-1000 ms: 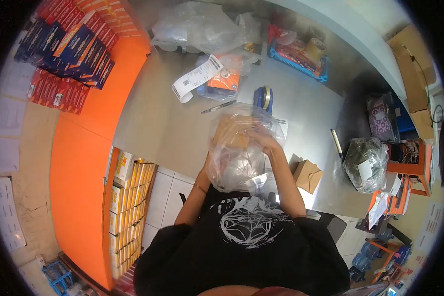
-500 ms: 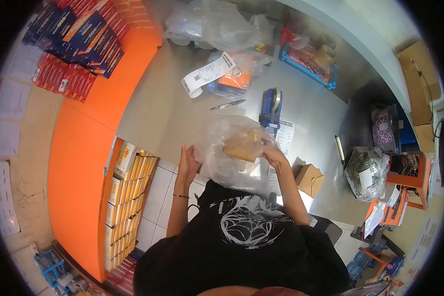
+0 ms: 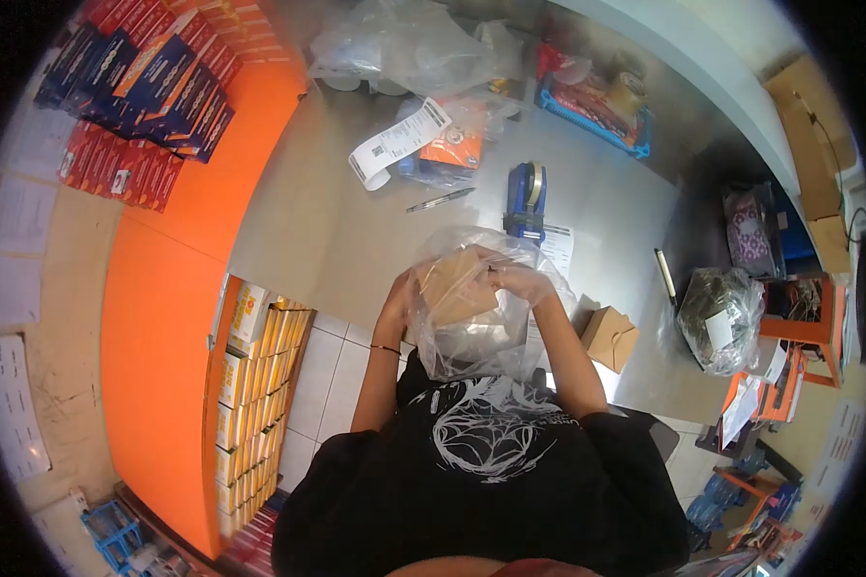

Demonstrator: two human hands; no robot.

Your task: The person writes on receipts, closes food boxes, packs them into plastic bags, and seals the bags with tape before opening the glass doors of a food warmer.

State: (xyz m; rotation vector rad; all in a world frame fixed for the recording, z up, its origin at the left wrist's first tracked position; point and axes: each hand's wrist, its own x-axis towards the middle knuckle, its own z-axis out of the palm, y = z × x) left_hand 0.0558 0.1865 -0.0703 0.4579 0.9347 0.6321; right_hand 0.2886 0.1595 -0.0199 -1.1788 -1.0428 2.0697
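Note:
A clear plastic bag (image 3: 481, 351) is held in front of my black shirt, over the near edge of the metal table. Inside it sits a small brown cardboard box (image 3: 452, 293), tilted. My left hand (image 3: 401, 300) closes on the bag's left side against the box, its fingertips mostly hidden. On the right, my right hand (image 3: 524, 282) has bent fingers gripping the bag's plastic near the box's edge, partly veiled by the film. Another brown cardboard box (image 3: 609, 338) rests on the table by my right forearm.
Beyond the bag stand a blue tape dispenser (image 3: 525, 202), a pen (image 3: 441, 200) and a printed receipt (image 3: 399, 144) on a bagged orange box (image 3: 452, 149). A blue basket (image 3: 597, 120) is at the back. Rightward lie a marker (image 3: 664, 277) and a wrapped bundle (image 3: 720, 322).
My left hand has moved in from beside the bag to hold its left side. The boxed end has shifted left and tilted up, while my right hand has moved slightly left.

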